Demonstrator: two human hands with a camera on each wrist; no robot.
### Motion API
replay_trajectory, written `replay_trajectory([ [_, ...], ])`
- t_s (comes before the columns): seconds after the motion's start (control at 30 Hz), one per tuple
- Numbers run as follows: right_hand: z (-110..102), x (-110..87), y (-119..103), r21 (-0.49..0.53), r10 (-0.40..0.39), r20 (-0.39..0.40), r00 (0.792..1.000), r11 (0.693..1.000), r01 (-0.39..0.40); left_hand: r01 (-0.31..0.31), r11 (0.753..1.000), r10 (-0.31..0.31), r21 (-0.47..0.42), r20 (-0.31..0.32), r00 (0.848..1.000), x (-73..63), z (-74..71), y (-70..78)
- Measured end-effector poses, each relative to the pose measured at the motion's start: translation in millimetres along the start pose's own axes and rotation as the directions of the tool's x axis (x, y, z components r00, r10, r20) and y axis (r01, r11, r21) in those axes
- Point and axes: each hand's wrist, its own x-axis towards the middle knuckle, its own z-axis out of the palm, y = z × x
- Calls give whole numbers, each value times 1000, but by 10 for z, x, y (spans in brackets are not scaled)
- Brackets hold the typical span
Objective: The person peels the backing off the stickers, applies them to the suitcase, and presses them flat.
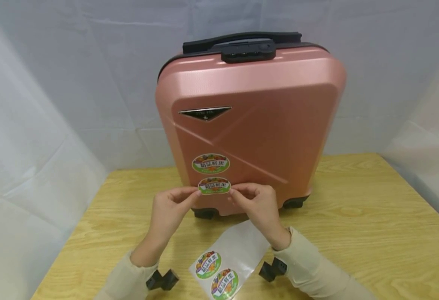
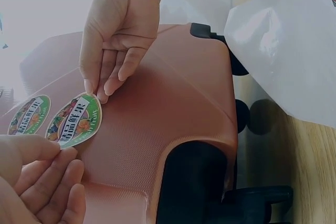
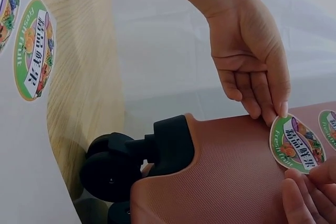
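Note:
An oval fruit sticker (image 1: 214, 186) is stretched between both hands in front of the lower part of a pink suitcase (image 1: 272, 129). My left hand (image 1: 170, 210) pinches its left end between thumb and forefinger, and my right hand (image 1: 258, 206) pinches the right end the same way. Just above it, a matching sticker (image 1: 210, 163) lies flat on the suitcase shell. In the left wrist view the held sticker (image 2: 74, 120) is close over the ribbed shell, thumbs on its printed face. The right wrist view shows the same sticker (image 3: 297, 144) between the two hands' fingertips.
A white backing sheet (image 1: 247, 241) with two more oval stickers lies on the wooden table (image 1: 354, 233) below the hands. The suitcase stands upright on black wheels (image 1: 293, 203), its black handle (image 1: 242, 38) on top. White cloth (image 1: 73, 83) hangs behind.

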Motion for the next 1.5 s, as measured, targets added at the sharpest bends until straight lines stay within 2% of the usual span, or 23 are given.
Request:
replay_trajectory([
  [0.53, 4, 0, 14, 16, -8, 5, 1000, 1000, 8, 30, 999, -30, -23, -12, 999, -14, 8, -26],
  [0.83, 6, -3, -11, 9, -12, 7, 1000, 1000, 12, 0, 997, -3, -71, -35, 999, -28, 35, -49],
  [1.17, 7, 2, -6, 1, -19, 1, 1000, 1000, 19, -4, 991, -1, -130, -39, 999, -36, 46, -55],
  [1.5, 0, 3, 2, -101, -130, -10, 991, 987, 128, 12, 989, -17, -146, -36, 999, -39, 49, -51],
])
